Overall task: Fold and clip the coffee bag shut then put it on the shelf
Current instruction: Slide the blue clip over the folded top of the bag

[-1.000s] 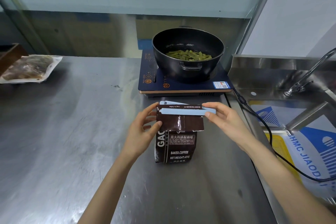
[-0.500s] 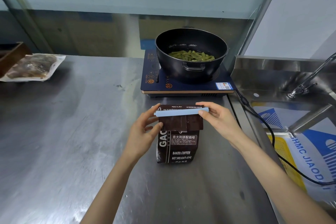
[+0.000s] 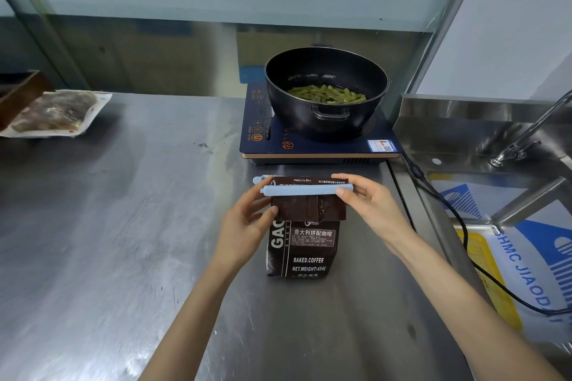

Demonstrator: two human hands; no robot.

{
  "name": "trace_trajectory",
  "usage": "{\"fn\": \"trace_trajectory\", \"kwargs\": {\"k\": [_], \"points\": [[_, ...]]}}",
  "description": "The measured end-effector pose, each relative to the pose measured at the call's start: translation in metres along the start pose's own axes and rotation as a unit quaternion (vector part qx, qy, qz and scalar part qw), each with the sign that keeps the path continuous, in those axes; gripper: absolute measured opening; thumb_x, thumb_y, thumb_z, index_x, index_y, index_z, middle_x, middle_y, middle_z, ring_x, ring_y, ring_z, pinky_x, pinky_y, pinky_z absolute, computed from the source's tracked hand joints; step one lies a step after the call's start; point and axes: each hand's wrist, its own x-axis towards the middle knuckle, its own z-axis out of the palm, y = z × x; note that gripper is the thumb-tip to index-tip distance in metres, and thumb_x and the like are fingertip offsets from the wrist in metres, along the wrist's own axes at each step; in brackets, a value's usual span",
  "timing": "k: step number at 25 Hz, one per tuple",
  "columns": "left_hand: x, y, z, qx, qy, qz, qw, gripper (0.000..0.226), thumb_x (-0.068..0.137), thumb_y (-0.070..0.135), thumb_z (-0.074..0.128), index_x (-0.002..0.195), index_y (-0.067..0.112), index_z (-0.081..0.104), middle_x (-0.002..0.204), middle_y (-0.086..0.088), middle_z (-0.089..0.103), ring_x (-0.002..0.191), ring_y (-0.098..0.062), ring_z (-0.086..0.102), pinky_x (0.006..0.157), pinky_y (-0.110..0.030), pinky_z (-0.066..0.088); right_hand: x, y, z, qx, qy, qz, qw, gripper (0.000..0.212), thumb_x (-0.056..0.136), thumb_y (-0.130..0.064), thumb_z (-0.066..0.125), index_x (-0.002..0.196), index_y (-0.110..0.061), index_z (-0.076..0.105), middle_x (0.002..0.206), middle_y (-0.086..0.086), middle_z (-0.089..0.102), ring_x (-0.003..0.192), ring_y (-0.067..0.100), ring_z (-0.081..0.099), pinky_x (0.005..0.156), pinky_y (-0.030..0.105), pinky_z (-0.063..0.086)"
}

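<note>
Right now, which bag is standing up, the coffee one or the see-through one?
The coffee bag stands upright by the stove, with a blue clip across its folded top and both hands on it. The clear bag lies flat at the far left.

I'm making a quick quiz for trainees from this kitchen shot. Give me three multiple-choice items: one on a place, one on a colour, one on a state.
1. Where does the black pot stand?
A. in the sink
B. on the induction cooker
C. on the bare counter

2. What colour is the clip across the folded top of the coffee bag?
A. red
B. light blue
C. green

3. How is the coffee bag?
A. lying flat, top unfolded
B. upright, top folded over
C. hanging from a hook

Answers:
1. B, the pot sits on the dark cooker behind the bag.
2. B, a pale blue bar spans the fold, the right hand pinching one end while the left hand steadies the other side of the fold.
3. B, it stands on the steel counter with its flap turned down.
</note>
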Motion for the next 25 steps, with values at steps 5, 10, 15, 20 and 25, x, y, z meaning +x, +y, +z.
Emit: {"fn": "trace_trajectory", "kwargs": {"k": [5,10,15,20,25], "points": [[-0.001,0.001,-0.001,-0.006,0.003,-0.002,1.000,0.049,0.084,0.004,0.053,0.117,0.038,0.043,0.107,0.006,0.060,0.097,0.004,0.055,0.073,-0.001,0.045,0.001,0.002,0.001,0.002,0.007,-0.004,1.000,0.026,0.084,-0.013,0.056,0.105,-0.027,0.060,0.098,-0.010,0.065,0.090,-0.004,0.062,0.082,0.007,0.048],[-0.001,0.004,-0.001,-0.023,0.026,-0.022,0.999,0.070,0.082,0.008,0.056,0.137,0.032,0.020,0.102,-0.005,0.060,0.090,0.001,0.059,0.071,-0.001,0.045,0.000,0.002,0.002,0.004,0.009,-0.010,1.000,0.024,0.085,-0.012,0.056,0.100,-0.030,0.060,0.096,-0.013,0.065,0.086,-0.008,0.062,0.077,0.004,0.048],[0.004,0.004,-0.001,-0.038,0.063,-0.061,0.995,0.065,0.083,0.025,0.056,0.138,0.021,0.022,0.084,0.008,0.062,0.087,-0.001,0.060,0.088,-0.020,0.047,-0.001,0.002,0.001,-0.009,0.007,-0.009,1.000,0.023,0.085,-0.013,0.056,0.103,-0.025,0.060,0.096,-0.012,0.064,0.092,-0.002,0.060,0.077,0.004,0.048],[0.009,0.006,-0.001,-0.041,0.052,-0.062,0.996,0.043,0.085,0.026,0.053,0.127,0.018,0.045,0.086,0.007,0.061,0.095,-0.014,0.059,0.085,-0.025,0.048,-0.002,0.003,0.001,-0.013,0.006,-0.014,1.000,0.022,0.085,-0.012,0.056,0.101,-0.027,0.060,0.097,-0.014,0.064,0.087,-0.008,0.061,0.078,0.004,0.048],[0.008,0.004,-0.005,-0.055,0.050,-0.062,0.995,0.030,0.083,0.025,0.056,0.112,0.021,0.054,0.091,0.005,0.063,0.080,-0.002,0.064,0.072,-0.010,0.051,-0.003,0.004,0.002,-0.003,0.008,-0.017,1.000,0.023,0.085,-0.012,0.055,0.105,-0.022,0.060,0.097,-0.013,0.064,0.085,-0.013,0.060,0.074,0.003,0.047]]}}
